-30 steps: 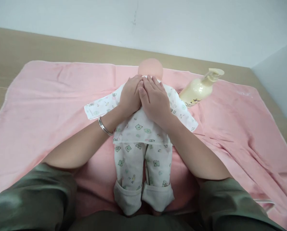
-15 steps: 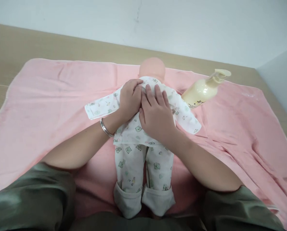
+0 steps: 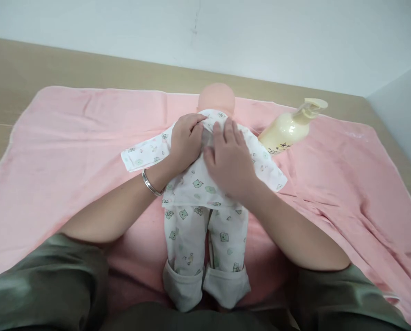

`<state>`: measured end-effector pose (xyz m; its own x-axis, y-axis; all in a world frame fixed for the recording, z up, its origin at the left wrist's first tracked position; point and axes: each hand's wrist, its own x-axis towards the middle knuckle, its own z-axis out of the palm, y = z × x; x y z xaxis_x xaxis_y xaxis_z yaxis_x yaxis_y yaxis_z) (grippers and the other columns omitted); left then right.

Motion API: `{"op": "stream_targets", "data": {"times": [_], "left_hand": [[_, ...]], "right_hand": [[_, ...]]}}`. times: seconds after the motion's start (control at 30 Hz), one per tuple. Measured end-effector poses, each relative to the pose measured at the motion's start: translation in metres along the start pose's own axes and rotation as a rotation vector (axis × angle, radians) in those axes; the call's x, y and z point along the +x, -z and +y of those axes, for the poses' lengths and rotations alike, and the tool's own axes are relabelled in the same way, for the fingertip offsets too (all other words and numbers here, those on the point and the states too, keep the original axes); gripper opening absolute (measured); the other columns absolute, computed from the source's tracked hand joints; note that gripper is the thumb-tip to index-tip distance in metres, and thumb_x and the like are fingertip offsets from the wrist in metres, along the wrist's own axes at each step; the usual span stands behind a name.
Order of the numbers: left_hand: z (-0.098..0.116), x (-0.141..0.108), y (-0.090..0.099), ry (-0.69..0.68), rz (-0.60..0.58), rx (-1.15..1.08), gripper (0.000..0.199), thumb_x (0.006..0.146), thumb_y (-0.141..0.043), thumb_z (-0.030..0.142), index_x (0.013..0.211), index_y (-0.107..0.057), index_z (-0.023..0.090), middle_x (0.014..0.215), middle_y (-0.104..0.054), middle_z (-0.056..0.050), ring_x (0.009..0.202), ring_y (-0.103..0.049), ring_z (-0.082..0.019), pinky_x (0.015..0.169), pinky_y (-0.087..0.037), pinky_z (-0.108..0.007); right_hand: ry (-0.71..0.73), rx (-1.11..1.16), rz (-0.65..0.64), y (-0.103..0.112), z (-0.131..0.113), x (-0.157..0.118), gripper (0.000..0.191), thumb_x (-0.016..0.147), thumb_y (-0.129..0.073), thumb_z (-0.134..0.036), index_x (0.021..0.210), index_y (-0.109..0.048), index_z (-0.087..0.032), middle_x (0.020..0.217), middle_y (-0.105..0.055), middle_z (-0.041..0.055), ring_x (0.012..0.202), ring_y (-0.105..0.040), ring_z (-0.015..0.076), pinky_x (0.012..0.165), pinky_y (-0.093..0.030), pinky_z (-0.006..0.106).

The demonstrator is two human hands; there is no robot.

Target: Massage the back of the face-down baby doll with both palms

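A baby doll (image 3: 198,184) in a white printed top and trousers with turned-up cuffs lies stretched out, its smooth bald head (image 3: 217,97) at the far end and its face out of sight. My left hand (image 3: 186,140) is curled over the doll's upper left side by the shoulder; some of its fingers are hidden. Flat on the right half of the torso rests my right hand (image 3: 231,158), fingers stretched out and slightly blurred. A small gap with printed cloth showing separates the two hands.
Beneath the doll spreads a pink blanket (image 3: 71,138), wrinkled at the right, on a wooden surface (image 3: 88,62). A cream pump bottle (image 3: 288,131) leans by the doll's right sleeve. A pale wall (image 3: 277,41) rises behind.
My right hand has slid a little to the right across the doll's torso, away from my left hand. My left hand and the doll stay in place.
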<state>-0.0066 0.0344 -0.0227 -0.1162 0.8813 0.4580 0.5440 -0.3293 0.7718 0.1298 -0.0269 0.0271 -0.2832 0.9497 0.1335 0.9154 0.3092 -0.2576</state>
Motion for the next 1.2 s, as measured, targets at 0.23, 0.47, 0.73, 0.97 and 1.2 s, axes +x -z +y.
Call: {"op": "stream_targets", "data": {"times": [0.23, 0.47, 0.73, 0.97, 1.2], "left_hand": [[0.001, 0.002, 0.001, -0.032, -0.075, 0.08, 0.039, 0.093, -0.039, 0.011, 0.108, -0.074, 0.022, 0.123, -0.078, -0.004, 0.122, -0.068, -0.022, 0.117, -0.049, -0.04], [0.01, 0.004, 0.004, 0.026, -0.136, 0.142, 0.037, 0.095, -0.042, 0.015, 0.113, -0.073, 0.028, 0.134, -0.073, -0.006, 0.134, -0.062, -0.029, 0.136, -0.018, -0.064], [0.028, -0.026, 0.008, 0.001, -0.24, 0.234, 0.049, 0.103, -0.041, 0.029, 0.148, -0.055, 0.018, 0.164, -0.05, -0.016, 0.16, -0.034, -0.037, 0.134, -0.017, -0.067], [0.02, -0.016, 0.01, 0.005, -0.219, 0.196, 0.047, 0.099, -0.042, 0.025, 0.141, -0.062, 0.02, 0.156, -0.06, -0.014, 0.152, -0.048, -0.032, 0.133, -0.028, -0.057], [0.014, -0.008, 0.013, -0.038, -0.235, 0.214, 0.043, 0.102, -0.041, 0.029, 0.139, -0.062, 0.021, 0.149, -0.064, -0.015, 0.144, -0.054, -0.033, 0.13, -0.034, -0.055]], "right_hand": [[0.171, 0.064, -0.047, -0.002, 0.012, 0.013, 0.063, 0.103, -0.039, -0.026, 0.164, -0.041, -0.014, 0.178, -0.025, 0.008, 0.168, -0.017, 0.0293, 0.14, -0.01, 0.058], [-0.005, 0.115, -0.02, -0.001, 0.039, 0.04, 0.071, 0.105, -0.042, -0.041, 0.168, -0.031, -0.009, 0.178, -0.022, 0.0133, 0.167, -0.019, 0.0345, 0.138, -0.016, 0.06], [0.133, 0.135, -0.037, 0.0, 0.057, 0.044, 0.07, 0.104, -0.042, -0.043, 0.166, -0.035, -0.011, 0.177, -0.024, 0.0145, 0.167, -0.023, 0.0296, 0.137, -0.021, 0.056], [0.036, 0.024, -0.023, 0.007, 0.028, 0.024, 0.067, 0.107, -0.036, -0.033, 0.166, -0.033, -0.002, 0.174, -0.029, 0.0218, 0.165, -0.027, 0.038, 0.135, -0.024, 0.06], [0.022, 0.025, -0.089, 0.011, 0.001, 0.005, 0.069, 0.102, -0.037, -0.021, 0.166, -0.029, 0.002, 0.178, -0.021, 0.0195, 0.168, -0.015, 0.0349, 0.14, -0.018, 0.053]]}}
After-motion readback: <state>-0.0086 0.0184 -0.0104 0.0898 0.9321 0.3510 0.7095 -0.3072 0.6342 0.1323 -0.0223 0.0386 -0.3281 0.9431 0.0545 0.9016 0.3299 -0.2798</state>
